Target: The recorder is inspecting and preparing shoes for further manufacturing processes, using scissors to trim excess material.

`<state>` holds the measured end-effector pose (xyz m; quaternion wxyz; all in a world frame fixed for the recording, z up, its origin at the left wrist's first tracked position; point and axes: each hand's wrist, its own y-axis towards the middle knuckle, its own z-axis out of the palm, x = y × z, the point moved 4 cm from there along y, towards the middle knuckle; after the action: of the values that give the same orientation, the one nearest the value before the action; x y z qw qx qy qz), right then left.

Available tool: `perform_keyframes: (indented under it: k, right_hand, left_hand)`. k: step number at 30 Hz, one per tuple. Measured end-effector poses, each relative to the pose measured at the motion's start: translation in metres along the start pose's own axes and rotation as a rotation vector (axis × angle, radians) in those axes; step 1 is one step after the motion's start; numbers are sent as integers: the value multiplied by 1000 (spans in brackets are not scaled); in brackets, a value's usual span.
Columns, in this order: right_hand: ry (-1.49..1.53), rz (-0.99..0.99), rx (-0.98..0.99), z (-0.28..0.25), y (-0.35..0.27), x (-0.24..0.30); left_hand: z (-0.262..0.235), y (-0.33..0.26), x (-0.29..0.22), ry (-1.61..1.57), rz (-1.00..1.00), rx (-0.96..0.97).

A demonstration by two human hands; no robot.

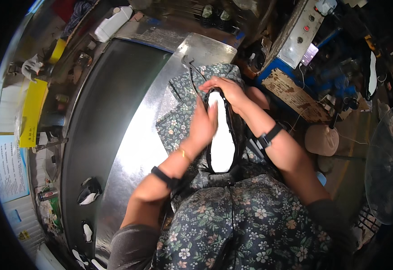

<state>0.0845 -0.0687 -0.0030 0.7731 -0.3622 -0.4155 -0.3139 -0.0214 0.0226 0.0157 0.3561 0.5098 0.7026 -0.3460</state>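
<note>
Upside down over my lap is a black shoe upper with a white sole face [223, 139], its toe end pointing away from me. My left hand [202, 122] is closed along its left side, the thumb lying over the white face. My right hand [229, 93] is curled round the far end, fingers bent over the dark edge. A thin two-pronged metal tool [191, 74] sticks up and away from the left fingertips; its near end is hidden by the hands, so which hand bears it is unclear. Flowered cloth [174, 121] lies beneath the hands.
A shiny metal worktop [135, 139] borders a dark conveyor belt [111, 90] on my left, carrying several shoe pieces [89, 191]. A control box [295, 38] with buttons stands far right. At right are a pinkish round container [321, 140] and a fan guard [387, 166].
</note>
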Motion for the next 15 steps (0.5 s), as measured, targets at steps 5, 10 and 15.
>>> perform_keyframes:
  k: [5, 10, 15]
  right_hand:
    - [305, -154, 319, 18, -32, 31]
    - [-648, -500, 4, -25, -31, 105]
    - [-1249, -410, -444, -236, -112, 255]
  left_hand:
    - [2, -95, 39, -554, -133, 332]
    - [-38, -47, 27, -665, -335, 215]
    - [-96, -42, 19, 412, 17, -321]
